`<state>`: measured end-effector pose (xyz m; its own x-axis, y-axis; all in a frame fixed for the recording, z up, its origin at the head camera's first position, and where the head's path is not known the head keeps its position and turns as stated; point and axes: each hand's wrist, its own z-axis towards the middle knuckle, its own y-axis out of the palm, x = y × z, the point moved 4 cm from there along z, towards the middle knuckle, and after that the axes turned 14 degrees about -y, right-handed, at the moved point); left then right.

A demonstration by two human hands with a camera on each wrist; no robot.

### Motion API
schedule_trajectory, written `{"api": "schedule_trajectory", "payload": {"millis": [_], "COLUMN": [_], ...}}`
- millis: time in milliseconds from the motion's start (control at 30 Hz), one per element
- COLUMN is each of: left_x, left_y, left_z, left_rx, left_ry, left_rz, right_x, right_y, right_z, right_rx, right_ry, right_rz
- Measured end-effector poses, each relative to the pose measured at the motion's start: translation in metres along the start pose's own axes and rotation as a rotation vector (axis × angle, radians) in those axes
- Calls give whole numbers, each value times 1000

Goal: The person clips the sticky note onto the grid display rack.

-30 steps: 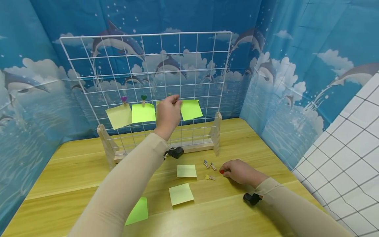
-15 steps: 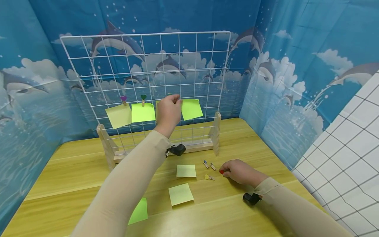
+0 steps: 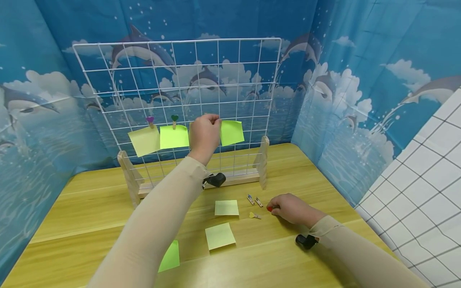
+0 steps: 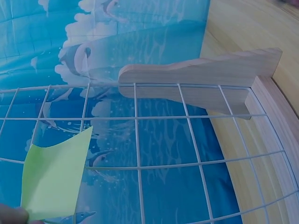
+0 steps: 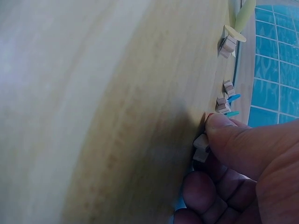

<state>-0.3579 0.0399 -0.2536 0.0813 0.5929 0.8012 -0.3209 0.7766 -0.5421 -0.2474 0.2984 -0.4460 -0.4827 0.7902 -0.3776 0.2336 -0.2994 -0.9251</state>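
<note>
My left hand (image 3: pixel 205 134) is raised to the white wire grid (image 3: pixel 180 41) and pinches a bright green sticky note (image 3: pixel 231 133) by its upper left corner. In the left wrist view that note (image 4: pixel 56 177) curls in front of the wires, fingertips (image 4: pixel 14 214) at its corner. On the table, my right hand (image 3: pixel 293 209) pinches a small wooden clothespin with a red top (image 3: pixel 270 208); its wooden ends (image 5: pixel 201 149) stick out beside the thumb. Left of it lie two small clothespins (image 3: pixel 251 199) and one with a yellow heart (image 3: pixel 254 215).
A purple-heart clothespin (image 3: pixel 150 120) holds a pale yellow note (image 3: pixel 145 142) on the grid; a green-heart one (image 3: pixel 175 119) holds a green note (image 3: pixel 174 137). Two pale notes (image 3: pixel 227 207) and a green note (image 3: pixel 170 257) lie on the table. Wooden feet (image 3: pixel 264 162) support the grid.
The green note in my left hand has shifted very slightly, its right edge now a little further left. My right hand has stayed in place with the red-topped clothespin.
</note>
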Motion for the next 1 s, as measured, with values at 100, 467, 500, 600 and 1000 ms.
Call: {"api": "schedule_trajectory", "payload": {"millis": [100, 467, 500, 600, 1000], "left_x": [1, 0, 0, 0, 0], "left_y": [0, 0, 0, 0, 1], "left_z": [-1, -1, 0, -1, 0], "left_rx": [1, 8, 8, 7, 4], "left_ry": [7, 53, 53, 51, 38], "left_rz": [2, 16, 16, 21, 35], "right_x": [-1, -2, -2, 0, 2], "right_y": [0, 0, 0, -1, -29], "right_z": [0, 3, 3, 3, -2], "right_rx": [-2, -10, -12, -11, 124], "right_ry": [-9, -25, -29, -33, -66], "right_rz": [-6, -33, -35, -33, 36]}}
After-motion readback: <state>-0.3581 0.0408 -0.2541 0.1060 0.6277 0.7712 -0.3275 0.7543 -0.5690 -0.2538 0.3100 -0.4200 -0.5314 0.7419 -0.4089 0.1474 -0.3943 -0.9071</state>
